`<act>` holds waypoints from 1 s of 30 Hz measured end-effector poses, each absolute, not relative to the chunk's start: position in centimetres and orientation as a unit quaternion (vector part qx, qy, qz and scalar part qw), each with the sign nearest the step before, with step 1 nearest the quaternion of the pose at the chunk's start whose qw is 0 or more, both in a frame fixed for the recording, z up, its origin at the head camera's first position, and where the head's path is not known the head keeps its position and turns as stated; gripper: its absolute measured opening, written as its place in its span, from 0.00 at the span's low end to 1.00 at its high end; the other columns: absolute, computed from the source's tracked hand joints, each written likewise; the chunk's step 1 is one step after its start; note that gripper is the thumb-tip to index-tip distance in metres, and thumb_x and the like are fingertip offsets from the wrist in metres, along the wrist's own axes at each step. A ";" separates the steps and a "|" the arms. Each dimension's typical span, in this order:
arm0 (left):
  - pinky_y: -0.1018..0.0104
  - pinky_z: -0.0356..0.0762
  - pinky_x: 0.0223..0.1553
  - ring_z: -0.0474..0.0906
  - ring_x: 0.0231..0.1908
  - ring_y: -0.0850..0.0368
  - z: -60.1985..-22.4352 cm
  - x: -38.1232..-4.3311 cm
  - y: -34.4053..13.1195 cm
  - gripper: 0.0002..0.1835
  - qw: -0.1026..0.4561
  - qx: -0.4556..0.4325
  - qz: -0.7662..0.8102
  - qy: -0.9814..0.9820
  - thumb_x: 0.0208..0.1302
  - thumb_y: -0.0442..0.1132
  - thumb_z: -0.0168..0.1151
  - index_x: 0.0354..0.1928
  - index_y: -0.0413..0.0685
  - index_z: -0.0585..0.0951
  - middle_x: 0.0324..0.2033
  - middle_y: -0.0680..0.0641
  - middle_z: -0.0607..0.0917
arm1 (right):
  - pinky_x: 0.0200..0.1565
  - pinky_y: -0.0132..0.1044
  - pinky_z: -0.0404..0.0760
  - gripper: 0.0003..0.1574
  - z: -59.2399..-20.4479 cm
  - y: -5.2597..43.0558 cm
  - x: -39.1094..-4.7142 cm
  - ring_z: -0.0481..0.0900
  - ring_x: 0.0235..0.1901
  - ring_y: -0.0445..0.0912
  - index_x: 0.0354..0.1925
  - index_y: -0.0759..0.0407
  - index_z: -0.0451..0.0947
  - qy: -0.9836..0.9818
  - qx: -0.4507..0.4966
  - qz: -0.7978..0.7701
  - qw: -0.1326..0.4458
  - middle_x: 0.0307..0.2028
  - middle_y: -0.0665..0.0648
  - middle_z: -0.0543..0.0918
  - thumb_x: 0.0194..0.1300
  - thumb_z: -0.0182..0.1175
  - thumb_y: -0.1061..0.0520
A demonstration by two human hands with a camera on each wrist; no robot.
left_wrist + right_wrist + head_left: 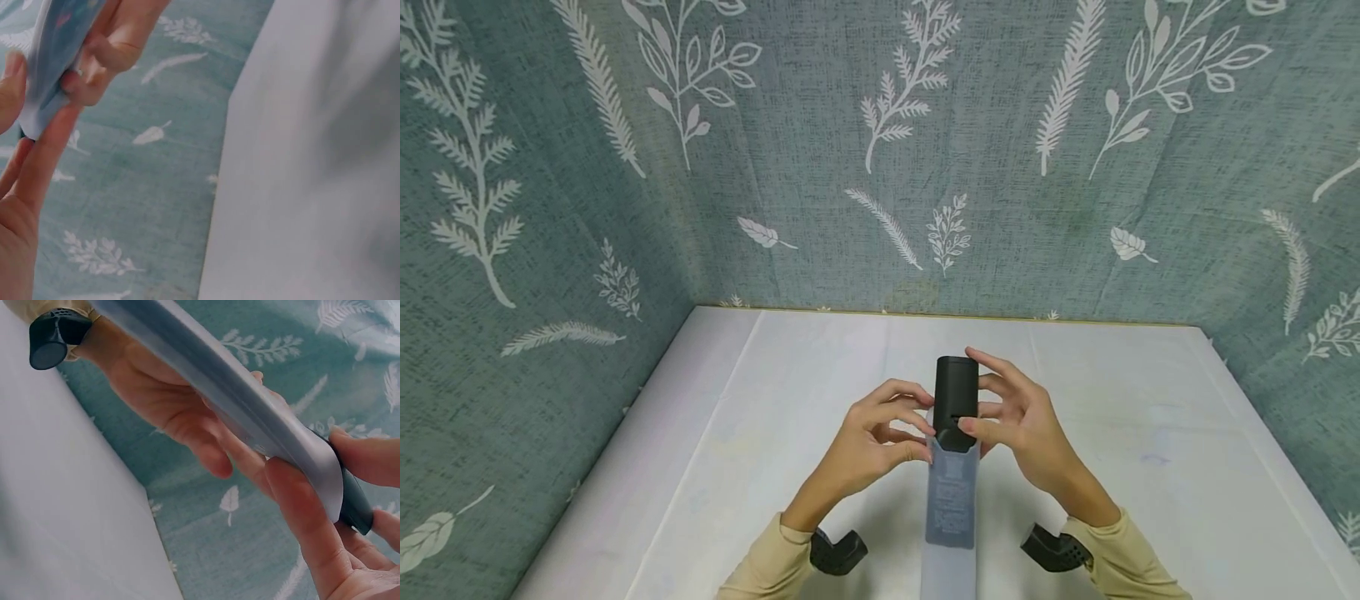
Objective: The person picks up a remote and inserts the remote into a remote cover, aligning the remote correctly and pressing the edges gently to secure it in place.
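Observation:
A black, smooth, rounded-edged piece (957, 387) sticks up from the mouth of a long, narrow, translucent blue-grey sleeve (952, 500). Faint printed lines show on the sleeve's front. My left hand (876, 433) pinches the sleeve's left edge near its mouth, fingertips and thumb along the side. From the right, my right hand (1022, 417) grips the upper end, thumb across the black piece's lower part and index fingertip near its top corner. In the right wrist view, the pale sleeve (275, 425) slants down to the black end (356, 509), with right-hand fingers around both.
A white tabletop (760, 467) spreads under the hands. Green fabric with white leaf prints (805, 125) hangs behind it and along both sides. Black wrist cameras (838, 552) sit on both wrists, over pale yellow sleeves.

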State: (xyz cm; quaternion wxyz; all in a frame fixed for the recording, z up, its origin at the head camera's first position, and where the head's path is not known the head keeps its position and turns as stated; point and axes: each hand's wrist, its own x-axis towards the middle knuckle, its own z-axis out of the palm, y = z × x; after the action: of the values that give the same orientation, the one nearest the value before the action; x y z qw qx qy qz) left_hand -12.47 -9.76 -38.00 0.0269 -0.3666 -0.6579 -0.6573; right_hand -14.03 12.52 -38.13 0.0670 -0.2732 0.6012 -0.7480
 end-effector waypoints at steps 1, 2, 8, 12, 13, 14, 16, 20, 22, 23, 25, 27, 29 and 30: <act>0.56 0.84 0.37 0.74 0.50 0.42 -37.9 -12.5 -9.8 0.07 0.018 -0.365 -0.657 -0.660 0.49 0.21 0.67 0.31 0.31 0.81 0.47 0.32 0.71 | 0.18 0.49 0.81 0.45 -38.1 12.5 -14.0 0.84 0.40 0.57 0.70 0.61 0.56 0.600 -0.272 -0.749 0.069 0.49 0.61 0.78 0.57 0.60 0.75; 0.56 0.84 0.38 0.74 0.50 0.43 -37.8 -12.5 -9.8 0.06 0.012 -0.364 -0.656 -0.661 0.49 0.21 0.67 0.30 0.32 0.80 0.46 0.32 0.70 | 0.17 0.48 0.80 0.45 -38.1 12.5 -14.0 0.84 0.40 0.57 0.70 0.61 0.56 0.599 -0.271 -0.750 0.071 0.49 0.61 0.78 0.57 0.60 0.74; 0.55 0.77 0.52 0.68 0.57 0.39 -37.7 -12.8 -9.8 0.07 0.043 -0.384 -0.617 -0.686 0.51 0.23 0.66 0.26 0.36 0.76 0.55 0.32 0.67 | 0.17 0.47 0.80 0.45 -38.2 12.1 -14.1 0.84 0.40 0.57 0.69 0.62 0.56 0.599 -0.262 -0.753 0.080 0.49 0.62 0.77 0.57 0.61 0.74; 0.55 0.71 0.58 0.62 0.64 0.40 -38.4 -13.2 -9.7 0.05 0.085 -0.398 -0.578 -0.708 0.55 0.30 0.63 0.27 0.41 0.75 0.66 0.35 0.63 | 0.17 0.46 0.80 0.45 -38.2 12.1 -14.1 0.84 0.38 0.56 0.69 0.62 0.57 0.596 -0.256 -0.757 0.082 0.49 0.62 0.77 0.56 0.61 0.75; 0.54 0.71 0.59 0.62 0.64 0.41 -38.6 -13.3 -9.6 0.05 0.096 -0.399 -0.569 -0.713 0.55 0.31 0.62 0.28 0.43 0.75 0.67 0.36 0.63 | 0.17 0.47 0.80 0.45 -38.2 12.1 -14.1 0.84 0.38 0.56 0.69 0.62 0.57 0.595 -0.259 -0.757 0.081 0.49 0.62 0.77 0.56 0.61 0.75; 0.54 0.71 0.59 0.63 0.64 0.43 -38.8 -13.4 -9.6 0.04 0.110 -0.397 -0.559 -0.720 0.56 0.32 0.62 0.28 0.44 0.76 0.67 0.38 0.64 | 0.17 0.47 0.80 0.45 -38.2 12.1 -14.1 0.84 0.37 0.56 0.69 0.63 0.57 0.594 -0.262 -0.756 0.081 0.49 0.63 0.77 0.55 0.61 0.75; 0.56 0.74 0.56 0.66 0.63 0.45 -39.0 -13.5 -9.5 0.04 0.135 -0.395 -0.545 -0.727 0.56 0.34 0.62 0.29 0.46 0.76 0.66 0.39 0.66 | 0.18 0.49 0.80 0.45 -38.0 12.1 -14.1 0.84 0.35 0.55 0.68 0.64 0.57 0.596 -0.267 -0.753 0.078 0.48 0.63 0.78 0.55 0.62 0.75; 0.61 0.80 0.47 0.72 0.58 0.47 -39.1 -13.5 -9.2 0.07 0.154 -0.369 -0.555 -0.729 0.57 0.31 0.64 0.28 0.47 0.75 0.63 0.42 0.70 | 0.19 0.50 0.81 0.45 -38.0 11.8 -13.8 0.84 0.32 0.54 0.68 0.64 0.58 0.610 -0.265 -0.743 0.076 0.46 0.63 0.79 0.54 0.63 0.74; 0.64 0.82 0.42 0.74 0.55 0.46 -39.0 -13.4 -9.0 0.09 0.155 -0.350 -0.563 -0.732 0.56 0.29 0.64 0.27 0.47 0.74 0.60 0.42 0.72 | 0.20 0.50 0.81 0.46 -38.1 11.6 -13.5 0.84 0.31 0.53 0.68 0.64 0.58 0.618 -0.260 -0.739 0.074 0.45 0.64 0.79 0.54 0.64 0.74; 0.65 0.83 0.40 0.75 0.54 0.47 -39.0 -13.3 -9.0 0.09 0.155 -0.340 -0.566 -0.735 0.56 0.28 0.65 0.26 0.47 0.74 0.59 0.42 0.72 | 0.20 0.50 0.82 0.46 -38.1 11.5 -13.4 0.83 0.31 0.53 0.68 0.64 0.58 0.622 -0.259 -0.736 0.073 0.44 0.64 0.79 0.53 0.64 0.74; 0.66 0.83 0.35 0.76 0.52 0.46 -38.7 -13.1 -8.8 0.10 0.154 -0.322 -0.572 -0.738 0.54 0.27 0.65 0.25 0.45 0.74 0.57 0.40 0.74 | 0.21 0.50 0.82 0.46 -38.2 11.4 -13.2 0.83 0.31 0.52 0.68 0.64 0.58 0.628 -0.256 -0.731 0.072 0.44 0.66 0.78 0.53 0.65 0.73; 0.66 0.84 0.32 0.77 0.50 0.43 -38.2 -12.9 -8.7 0.11 0.156 -0.313 -0.575 -0.739 0.52 0.25 0.66 0.24 0.43 0.74 0.55 0.37 0.74 | 0.21 0.50 0.82 0.47 -38.2 11.4 -13.0 0.83 0.31 0.52 0.68 0.63 0.57 0.635 -0.255 -0.726 0.072 0.45 0.67 0.78 0.54 0.65 0.73; 0.65 0.84 0.31 0.77 0.49 0.40 -37.6 -12.6 -8.5 0.10 0.148 -0.306 -0.583 -0.738 0.52 0.24 0.66 0.23 0.40 0.74 0.54 0.35 0.74 | 0.22 0.49 0.82 0.47 -38.2 11.5 -13.0 0.83 0.32 0.52 0.69 0.62 0.57 0.641 -0.250 -0.722 0.073 0.46 0.68 0.77 0.54 0.65 0.72; 0.65 0.84 0.32 0.77 0.49 0.39 -37.3 -12.5 -8.4 0.10 0.141 -0.305 -0.586 -0.737 0.51 0.23 0.67 0.23 0.39 0.75 0.54 0.34 0.74 | 0.22 0.48 0.82 0.47 -38.1 11.6 -13.1 0.83 0.33 0.52 0.69 0.62 0.57 0.644 -0.246 -0.721 0.072 0.46 0.68 0.77 0.54 0.65 0.72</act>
State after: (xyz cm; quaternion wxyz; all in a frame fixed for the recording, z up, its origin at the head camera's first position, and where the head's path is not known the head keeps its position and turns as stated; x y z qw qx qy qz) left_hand -12.46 -8.38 -37.27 0.1413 -0.3055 -0.7372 -0.5859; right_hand -13.06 11.62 -38.09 0.0716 -0.2464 0.6437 -0.7210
